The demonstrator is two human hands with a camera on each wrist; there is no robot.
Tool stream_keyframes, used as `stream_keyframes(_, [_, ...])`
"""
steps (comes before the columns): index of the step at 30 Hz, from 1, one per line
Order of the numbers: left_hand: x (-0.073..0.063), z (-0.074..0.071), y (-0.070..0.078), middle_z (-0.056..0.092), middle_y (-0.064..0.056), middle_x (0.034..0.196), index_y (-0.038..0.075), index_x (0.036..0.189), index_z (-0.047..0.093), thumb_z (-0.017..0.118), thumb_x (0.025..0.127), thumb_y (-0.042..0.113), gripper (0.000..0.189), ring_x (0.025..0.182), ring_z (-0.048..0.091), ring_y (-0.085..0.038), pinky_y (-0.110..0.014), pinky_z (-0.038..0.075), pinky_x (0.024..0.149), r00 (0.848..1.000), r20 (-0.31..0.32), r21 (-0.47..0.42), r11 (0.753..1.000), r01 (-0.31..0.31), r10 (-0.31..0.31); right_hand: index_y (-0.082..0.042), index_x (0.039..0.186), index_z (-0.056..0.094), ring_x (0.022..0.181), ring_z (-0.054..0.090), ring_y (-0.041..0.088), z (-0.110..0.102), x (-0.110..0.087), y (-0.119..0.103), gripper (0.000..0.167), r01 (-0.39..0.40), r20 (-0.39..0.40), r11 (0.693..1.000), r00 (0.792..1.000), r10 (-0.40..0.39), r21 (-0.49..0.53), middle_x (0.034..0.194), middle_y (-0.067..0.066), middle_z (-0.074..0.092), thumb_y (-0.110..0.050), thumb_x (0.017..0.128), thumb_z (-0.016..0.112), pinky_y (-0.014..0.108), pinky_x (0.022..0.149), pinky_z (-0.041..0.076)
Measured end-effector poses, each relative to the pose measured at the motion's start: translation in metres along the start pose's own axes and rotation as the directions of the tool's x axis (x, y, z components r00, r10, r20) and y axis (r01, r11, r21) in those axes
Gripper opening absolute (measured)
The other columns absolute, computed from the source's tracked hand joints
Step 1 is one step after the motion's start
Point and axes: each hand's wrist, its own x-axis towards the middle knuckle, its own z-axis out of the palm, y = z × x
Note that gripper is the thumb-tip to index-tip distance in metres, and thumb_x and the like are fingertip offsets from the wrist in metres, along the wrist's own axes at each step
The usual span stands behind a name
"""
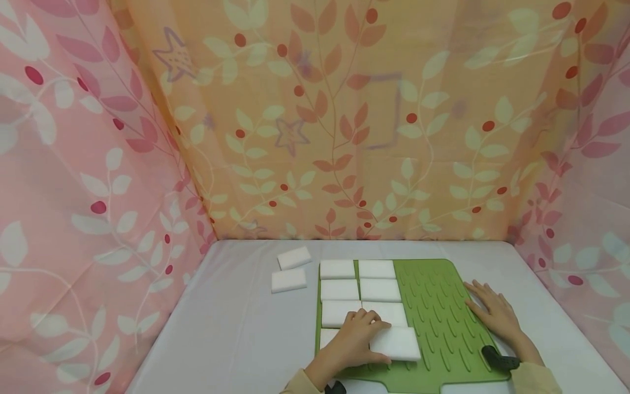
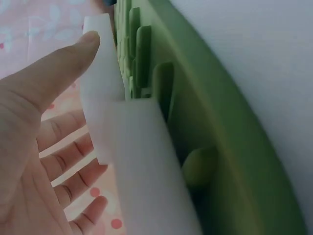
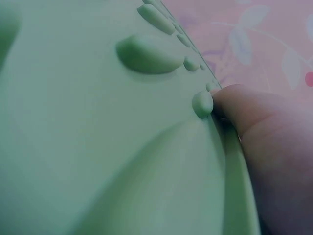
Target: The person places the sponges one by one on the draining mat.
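Observation:
My left hand (image 1: 355, 340) pinches a white sponge block (image 1: 401, 345) between thumb and fingers, low over the green ridged drying mat (image 1: 443, 317). In the left wrist view the thumb presses one long side of that block (image 2: 100, 63), with the fingers behind it. Another white block (image 2: 146, 166) lies nearer in that view. Several more white blocks (image 1: 339, 290) lie in two columns on the mat's left half. My right hand (image 1: 496, 313) rests along the mat's right edge with its fingers spread. The right wrist view has its thumb (image 3: 274, 137) against the mat's rim (image 3: 239, 191).
Two loose white blocks (image 1: 289, 280) lie on the white tabletop (image 1: 231, 312), left of the mat. The mat's right half shows bare raised ridges. Floral curtains (image 1: 334, 137) hang behind the table and at both sides.

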Motion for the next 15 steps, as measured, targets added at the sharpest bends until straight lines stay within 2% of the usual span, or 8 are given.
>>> stream_keyframes(8, [0.0004, 0.0072, 0.0022, 0.05, 0.013, 0.113, 0.032, 0.128, 0.053, 0.06, 0.071, 0.069, 0.068, 0.097, 0.042, -0.006, -0.031, 0.037, 0.085, 1.0, 0.022, 0.039, 0.999, 0.018, -0.018, -0.009, 0.14, 0.039, 0.135, 0.015, 0.048, -0.0002, 0.0007, -0.0004, 0.052, -0.004, -0.002, 1.0, 1.0, 0.004, -0.002, 0.142, 0.03, 0.031, -0.028, 0.093, 0.053, 0.059, 0.108, -0.006])
stream_keyframes(15, [-0.0013, 0.0094, 0.0038, 0.049, 0.012, 0.112, 0.031, 0.127, 0.053, 0.06, 0.071, 0.069, 0.068, 0.098, 0.043, -0.007, -0.031, 0.036, 0.086, 1.0, 0.014, 0.05, 0.998, 0.027, -0.028, -0.009, 0.14, 0.039, 0.135, 0.015, 0.048, -0.0004, -0.0003, -0.0017, 0.053, -0.004, 0.005, 1.0, 1.0, 0.004, 0.004, 0.141, 0.03, 0.031, -0.028, 0.094, 0.053, 0.059, 0.108, -0.007])
